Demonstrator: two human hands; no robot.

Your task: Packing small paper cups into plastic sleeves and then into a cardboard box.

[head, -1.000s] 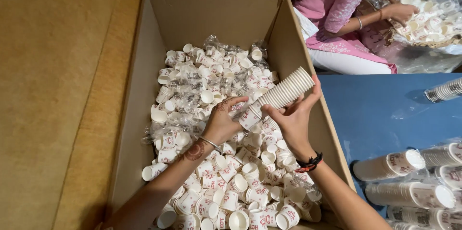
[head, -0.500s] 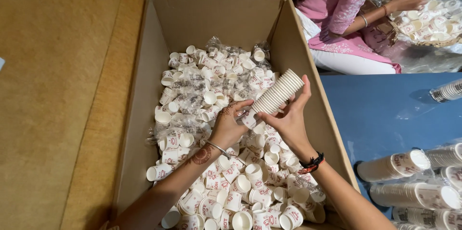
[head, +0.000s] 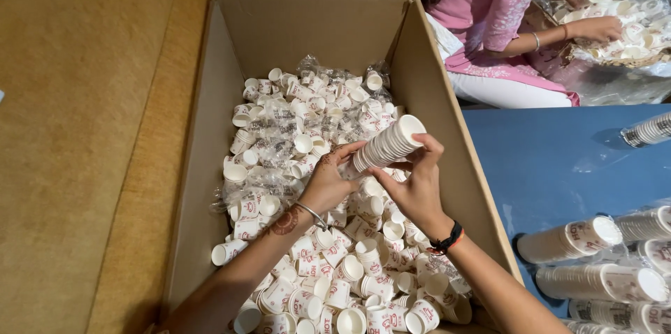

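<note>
Both my hands hold one short stack of small white paper cups (head: pixel 386 145) over a large cardboard box (head: pixel 210 138). My left hand (head: pixel 328 180) grips the stack's lower end, and a thin bangle sits on that wrist. My right hand (head: pixel 414 183) cradles the stack from the right side, fingers curled near its upper end; a black and red band circles that wrist. The stack lies tilted, open mouth up and to the right. Below it the box is filled with several loose paper cups (head: pixel 307 145) with red print, some still in clear plastic wrap.
Sleeved stacks of cups (head: pixel 594 264) lie on a blue surface (head: pixel 559 166) at right. Another person in pink (head: pixel 489 19) sits beyond the box, handling cups in a basket (head: pixel 622 19). A brown surface (head: pixel 84 131) runs along the left.
The stack in my hands looks shorter than a second ago and has tilted more level. Both hands have closed in around it and shifted slightly.
</note>
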